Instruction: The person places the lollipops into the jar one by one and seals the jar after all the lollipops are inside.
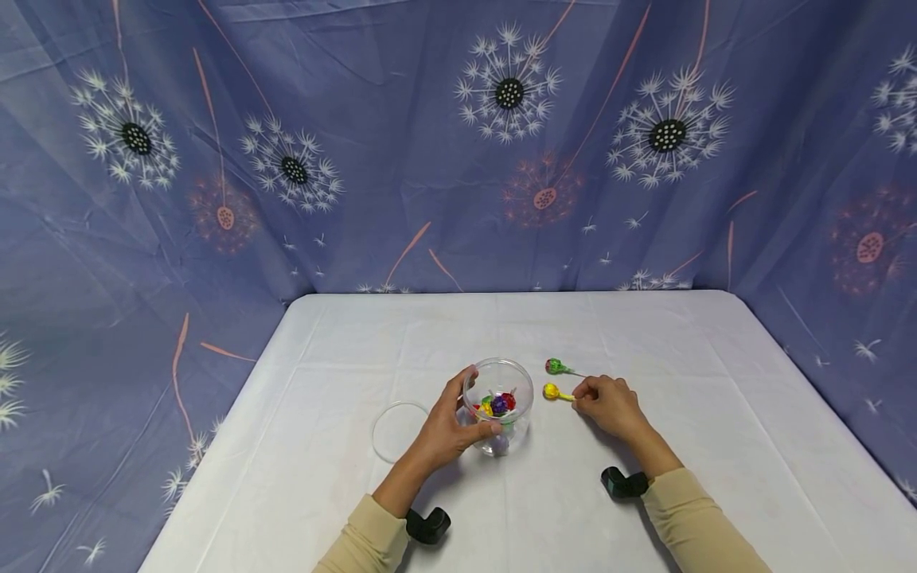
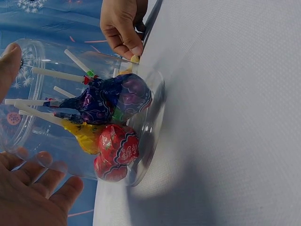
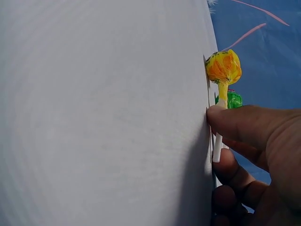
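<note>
Left hand: fingers wrapped round clear jar, wrapped lollipops inside, lower centre of frame. Right hand: fingers clamped on stick of yellow lollipop, just right of jar. Green lollipop lies just above it on table. Clear ring left of jar.
</note>
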### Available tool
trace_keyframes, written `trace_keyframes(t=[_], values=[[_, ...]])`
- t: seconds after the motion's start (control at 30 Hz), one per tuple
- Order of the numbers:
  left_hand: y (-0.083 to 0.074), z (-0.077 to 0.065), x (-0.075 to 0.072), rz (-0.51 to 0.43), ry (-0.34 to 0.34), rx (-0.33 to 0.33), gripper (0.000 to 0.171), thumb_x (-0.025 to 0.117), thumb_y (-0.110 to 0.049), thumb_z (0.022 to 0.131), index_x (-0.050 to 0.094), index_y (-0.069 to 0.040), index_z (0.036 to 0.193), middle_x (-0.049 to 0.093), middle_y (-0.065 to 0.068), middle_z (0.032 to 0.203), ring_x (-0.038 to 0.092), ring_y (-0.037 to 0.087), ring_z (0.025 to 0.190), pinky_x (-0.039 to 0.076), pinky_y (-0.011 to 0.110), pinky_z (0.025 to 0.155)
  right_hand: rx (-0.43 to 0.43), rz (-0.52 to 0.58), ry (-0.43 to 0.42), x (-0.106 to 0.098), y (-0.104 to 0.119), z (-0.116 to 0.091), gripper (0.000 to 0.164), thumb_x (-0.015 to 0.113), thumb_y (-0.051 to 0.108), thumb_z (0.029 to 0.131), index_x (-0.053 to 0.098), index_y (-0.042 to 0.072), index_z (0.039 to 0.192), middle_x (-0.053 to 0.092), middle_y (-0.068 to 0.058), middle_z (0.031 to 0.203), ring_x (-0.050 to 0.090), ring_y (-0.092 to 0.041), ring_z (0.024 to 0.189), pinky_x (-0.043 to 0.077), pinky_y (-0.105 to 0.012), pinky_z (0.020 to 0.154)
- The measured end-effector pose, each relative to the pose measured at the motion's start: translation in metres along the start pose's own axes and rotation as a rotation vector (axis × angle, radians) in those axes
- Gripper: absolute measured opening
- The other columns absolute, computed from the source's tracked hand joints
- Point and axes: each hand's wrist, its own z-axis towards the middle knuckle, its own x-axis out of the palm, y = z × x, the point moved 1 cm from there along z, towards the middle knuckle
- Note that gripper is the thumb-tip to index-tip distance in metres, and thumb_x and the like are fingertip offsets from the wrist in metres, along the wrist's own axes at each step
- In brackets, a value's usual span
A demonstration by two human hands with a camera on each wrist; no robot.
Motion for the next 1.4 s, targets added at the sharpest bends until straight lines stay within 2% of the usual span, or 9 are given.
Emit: trace_keyframes(t=[0.17,0.33,0.57,0.9,1.2,1.4], values=[[0.0,0.0,0.0,-0.002,-0.001,0.001,0.093,0.076,-0.045,0.074,0.023,-0.024,0.148,0.031,0.001,0.153,0.031,0.028,0.141,0.03,0.049,0.114,0.003,0.023,-0.005,-0.002,0.001,-0.001,0.008,0.068,0.02,0.083,0.069,0.014,0.088,0.059,-0.002,0.083,0.048,-0.023,0.084,0.033,-0.037,0.073],[-0.001,0.0,0.0,0.003,-0.006,0.003,0.093,0.076,-0.044,0.074,0.023,-0.024,0.148,0.031,0.001,0.152,0.032,0.029,0.14,0.03,0.049,0.114,0.017,0.071,-0.023,-0.004,0.002,-0.002,0.009,0.067,0.018,0.083,0.07,0.014,0.09,0.061,-0.005,0.087,0.049,-0.022,0.087,0.035,-0.03,0.07],[-0.001,0.0,0.0,0.002,-0.009,0.0,0.093,0.076,-0.044,0.074,0.024,-0.025,0.148,0.032,0.001,0.152,0.032,0.028,0.141,0.03,0.05,0.114,-0.019,0.11,-0.087,-0.007,0.006,-0.002,0.008,0.066,0.013,0.084,0.071,0.011,0.09,0.062,-0.006,0.083,0.046,-0.019,0.078,0.034,-0.026,0.065],[0.0,0.0,0.0,0.002,-0.008,0.007,0.093,0.076,-0.044,0.074,0.024,-0.023,0.148,0.032,0.001,0.152,0.031,0.027,0.141,0.03,0.05,0.114,-0.059,0.139,-0.138,-0.014,0.014,-0.001,0.008,0.067,0.015,0.085,0.072,0.011,0.09,0.062,-0.006,0.082,0.044,-0.019,0.077,0.035,-0.026,0.063],[-0.001,-0.001,0.0,0.002,-0.009,-0.01,0.092,0.077,-0.043,0.074,0.024,-0.025,0.147,0.032,0.0,0.152,0.032,0.028,0.14,0.031,0.05,0.114,-0.122,0.158,-0.218,-0.031,0.034,-0.005,0.009,0.068,0.019,0.085,0.073,0.014,0.092,0.063,-0.003,0.084,0.045,-0.015,0.078,0.036,-0.025,0.064],[-0.001,0.0,0.0,0.002,-0.009,0.0,0.093,0.077,-0.043,0.074,0.024,-0.024,0.147,0.032,0.0,0.152,0.033,0.026,0.14,0.031,0.049,0.114,-0.14,0.198,-0.23,-0.044,0.051,-0.007,0.013,0.066,0.024,0.088,0.072,0.015,0.094,0.062,-0.002,0.086,0.044,-0.015,0.082,0.037,-0.027,0.065]])
